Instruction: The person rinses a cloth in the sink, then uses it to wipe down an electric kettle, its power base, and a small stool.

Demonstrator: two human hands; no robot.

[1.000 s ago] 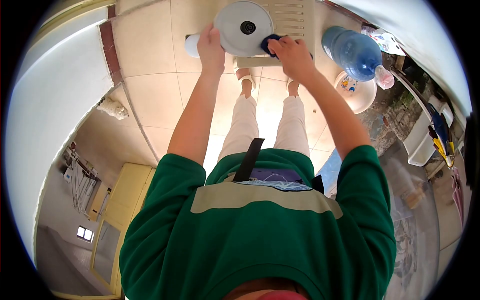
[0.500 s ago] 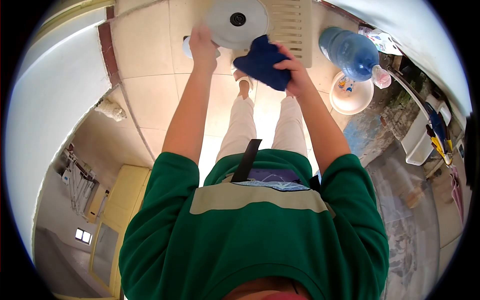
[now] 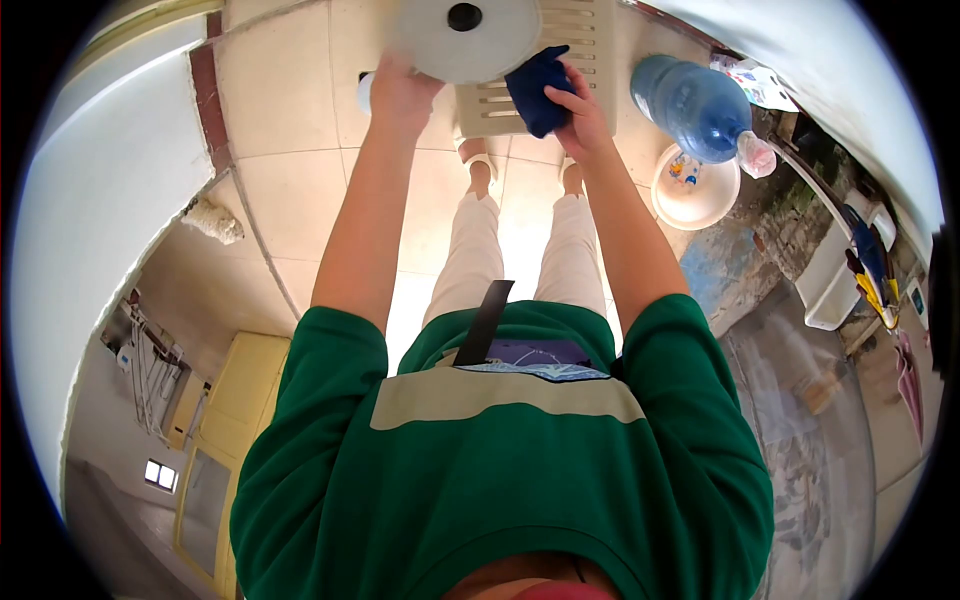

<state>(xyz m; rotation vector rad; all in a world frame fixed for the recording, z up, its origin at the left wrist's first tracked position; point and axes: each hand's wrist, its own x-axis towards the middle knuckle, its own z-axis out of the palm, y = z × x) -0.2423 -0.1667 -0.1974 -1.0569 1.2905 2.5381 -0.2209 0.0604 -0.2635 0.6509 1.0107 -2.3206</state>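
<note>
My left hand is closed on the lower left edge of a round whitish lid with a black knob at its centre; the top of the lid is cut off by the frame. In my right hand is a bunched dark blue cloth, gripped between thumb and fingers. The cloth hangs close to the lid's lower right edge; whether they touch I cannot tell. Beyond both lies a beige slatted plastic surface.
A large blue water bottle lies on its side at the right, its neck wrapped in a pinkish cover. Below it is a white basin with a printed pattern. Tiled floor stretches left towards a white wall.
The lid has moved up and slightly left, with my left hand still on it. My right hand has raised the cloth, which is now more bunched and nearer the lid's right side.
</note>
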